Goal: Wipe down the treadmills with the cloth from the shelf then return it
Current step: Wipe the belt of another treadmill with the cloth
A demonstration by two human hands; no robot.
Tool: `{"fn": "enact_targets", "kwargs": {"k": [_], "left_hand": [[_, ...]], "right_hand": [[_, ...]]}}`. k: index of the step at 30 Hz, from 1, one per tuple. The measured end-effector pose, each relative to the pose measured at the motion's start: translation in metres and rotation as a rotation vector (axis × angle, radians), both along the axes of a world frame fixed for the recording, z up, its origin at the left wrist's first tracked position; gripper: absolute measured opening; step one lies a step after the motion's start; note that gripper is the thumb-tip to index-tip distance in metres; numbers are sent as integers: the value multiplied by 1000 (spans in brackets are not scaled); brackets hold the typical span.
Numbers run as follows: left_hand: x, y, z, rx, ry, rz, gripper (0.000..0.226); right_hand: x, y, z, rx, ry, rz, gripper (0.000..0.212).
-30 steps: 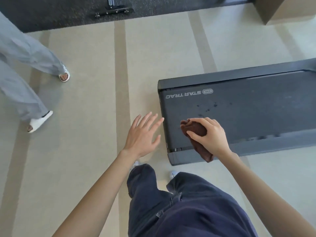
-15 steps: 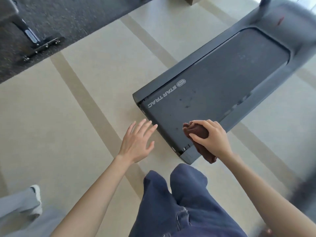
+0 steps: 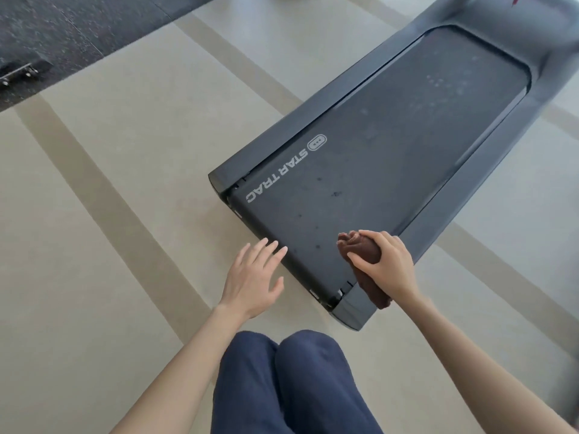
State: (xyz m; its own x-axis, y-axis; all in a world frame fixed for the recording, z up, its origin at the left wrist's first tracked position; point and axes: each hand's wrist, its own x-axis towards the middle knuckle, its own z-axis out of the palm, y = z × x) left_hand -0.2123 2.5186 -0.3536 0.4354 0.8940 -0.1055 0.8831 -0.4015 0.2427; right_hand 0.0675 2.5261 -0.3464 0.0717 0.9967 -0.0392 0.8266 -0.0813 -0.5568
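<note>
A dark grey treadmill (image 3: 391, 145) lies diagonally across the floor, its belt marked STAR TRAC near the rear end. My right hand (image 3: 387, 264) grips a bunched brown cloth (image 3: 365, 249) pressed on the belt at the near right corner; a tail of the cloth hangs over the rear end cap. My left hand (image 3: 253, 277) hovers with fingers spread just left of the treadmill's rear edge, holding nothing. A few dark spots show on the belt ahead of the cloth.
Beige floor with darker stripes (image 3: 103, 195) surrounds the treadmill. A black rubber mat (image 3: 78, 29) with a metal equipment foot (image 3: 18, 73) lies at the upper left. My knees in dark blue trousers (image 3: 291, 380) are at the bottom centre.
The view has swung round, so the treadmill now lies diagonally and looks closer. A person walking at the left has left the view. Both hands keep about the same pose; the cloth stays on the belt's corner.
</note>
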Motion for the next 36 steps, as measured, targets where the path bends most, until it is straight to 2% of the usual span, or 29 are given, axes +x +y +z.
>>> {"fn": "enact_targets", "kwargs": {"k": [8,13,15,17,20,24,27,31,33,36], "left_hand": [[12,76,-240,66,5,-30,55],[11,121,-350,124,39,-27,54],[12,134,-381,116,66,-15,55],[13,145,-402,76,100,-22,56],[13,176,-419,59,145,-26,59],[14,214,-433,84,139,-31,61],[14,215,-443,172,30,-8,61],[14,216,-450,265,-71,-3,57],[12,218,-452,286,-101,-9,56],[12,215,-450,283,-90,-17,55]], "right_hand": [[1,37,-244,50,-57,18,42],[2,61,-355,140,-114,-33,45],[-2,68,-386,105,-131,-74,47],[-14,67,-403,69,-188,-99,51],[-35,64,-418,144,-334,-87,55],[-22,84,-434,343,-432,-5,41],[-5,137,-436,418,-496,43,35],[-5,203,-431,355,-459,-115,33],[-14,198,-429,349,-425,-151,34],[-46,153,-430,392,-358,-51,35]]}}
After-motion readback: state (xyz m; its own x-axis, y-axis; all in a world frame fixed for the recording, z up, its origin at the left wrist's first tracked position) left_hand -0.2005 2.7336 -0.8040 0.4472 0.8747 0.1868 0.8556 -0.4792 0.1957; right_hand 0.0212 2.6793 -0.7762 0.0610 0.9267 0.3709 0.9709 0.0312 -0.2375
